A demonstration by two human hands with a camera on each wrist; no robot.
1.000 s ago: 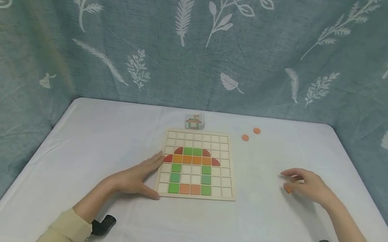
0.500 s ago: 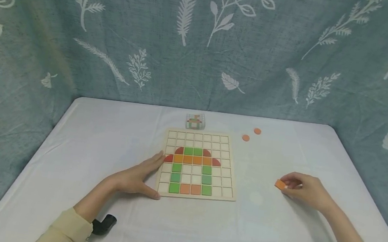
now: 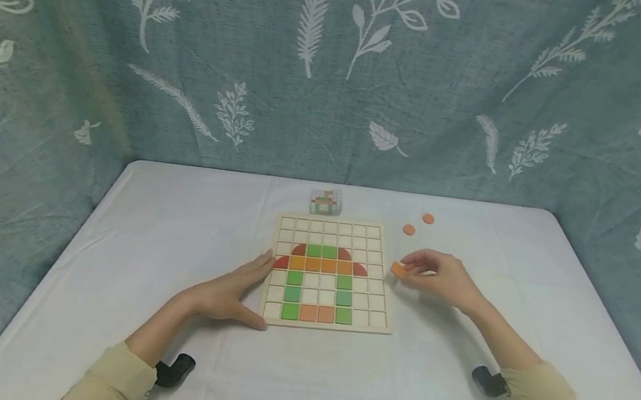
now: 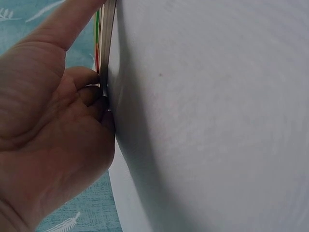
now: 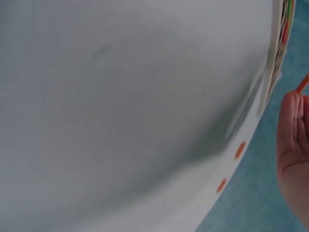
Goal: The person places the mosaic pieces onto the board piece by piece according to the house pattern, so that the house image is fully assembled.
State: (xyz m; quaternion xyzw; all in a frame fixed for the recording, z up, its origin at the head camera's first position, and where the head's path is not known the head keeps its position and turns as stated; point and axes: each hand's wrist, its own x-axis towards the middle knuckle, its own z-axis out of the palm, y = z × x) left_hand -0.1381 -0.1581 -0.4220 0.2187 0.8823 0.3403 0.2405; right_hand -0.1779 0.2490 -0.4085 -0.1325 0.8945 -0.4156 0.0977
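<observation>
My right hand [image 3: 439,281] pinches a square orange tile [image 3: 398,270] between thumb and fingers, just off the right edge of the wooden grid board [image 3: 377,247]. In the right wrist view a sliver of the orange tile [image 5: 302,83] shows at the fingertips. Along the board's left side rests my left hand [image 3: 228,292], thumb at the near corner and fingers spread up the edge. The left wrist view has that hand [image 4: 53,125] against the board's side [image 4: 109,43]. Red, orange, green and salmon pieces form a mushroom-like pattern in the grid.
Behind the board stands a small clear block with a pattern card [image 3: 326,202]. Two round orange pieces [image 3: 409,229] lie on the white tablecloth [image 3: 193,211] behind my right hand. A patterned teal curtain [image 3: 259,112] hangs beyond the table's far edge.
My right hand has picked the orange tile off the tablecloth and carried it left to the board's right edge. My left hand has stayed at the board's left side.
</observation>
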